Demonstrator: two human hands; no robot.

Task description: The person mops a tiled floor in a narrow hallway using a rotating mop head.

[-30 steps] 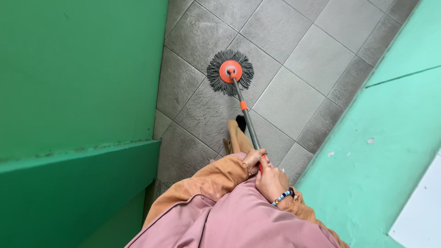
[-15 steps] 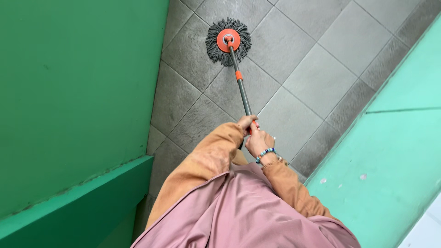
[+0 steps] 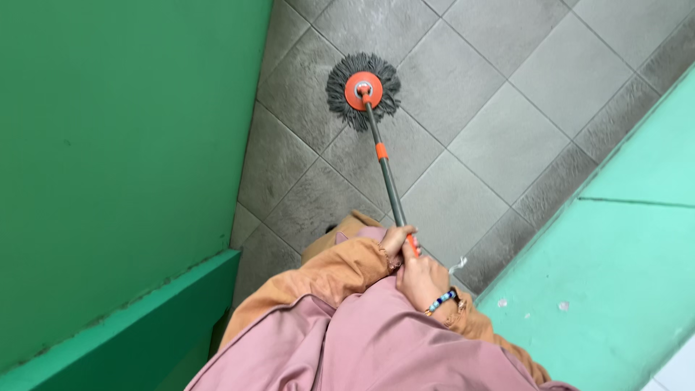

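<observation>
I hold a mop by its grey handle, which has an orange collar partway down. My left hand grips the handle higher toward the mop, coming out of an orange sleeve. My right hand, with a beaded bracelet at the wrist, grips the orange end of the handle just below it. The round mop head, grey strands around an orange disc, lies flat on the grey tiled floor ahead of me. Pink cloth covers my front at the bottom of the view.
A dark green wall with a ledge stands close on the left. A light green wall rises on the right. The tiled floor runs as a narrow strip between them.
The mop head slid away from me and then sits a little nearer again. My hands stayed on the handle, and my view shifted slightly.
</observation>
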